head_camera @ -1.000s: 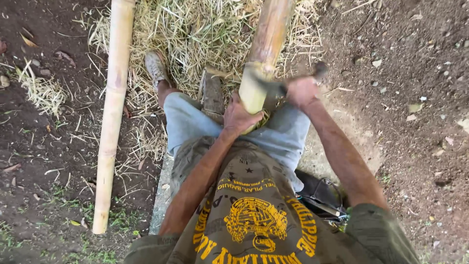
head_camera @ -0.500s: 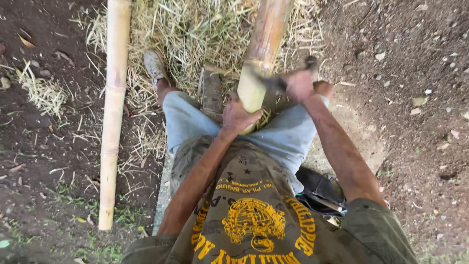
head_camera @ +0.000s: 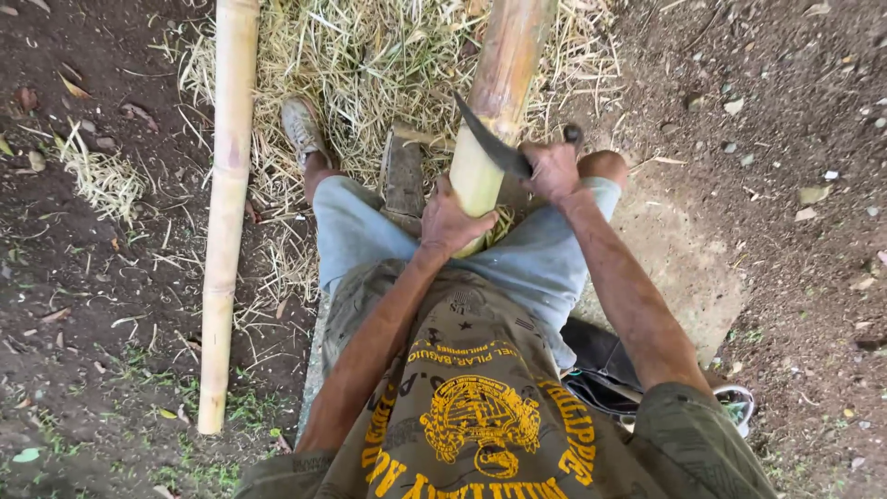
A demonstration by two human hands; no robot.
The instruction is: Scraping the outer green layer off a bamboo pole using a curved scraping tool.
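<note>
Left hand clamped around the near cut end of the bamboo pole, pinning it between the knees. Right hand fisted on the handle of a dark curved knife, blade laid across the pole just above the left hand, tip pointing up and left. Pole running away from the lap, up over a bed of dry straw. Left of the pole, a worn shoe planted on the straw. Further left, a second, paler bamboo pole lying lengthwise on dark soil. Right of the pole, bare dirt with small stones.
</note>
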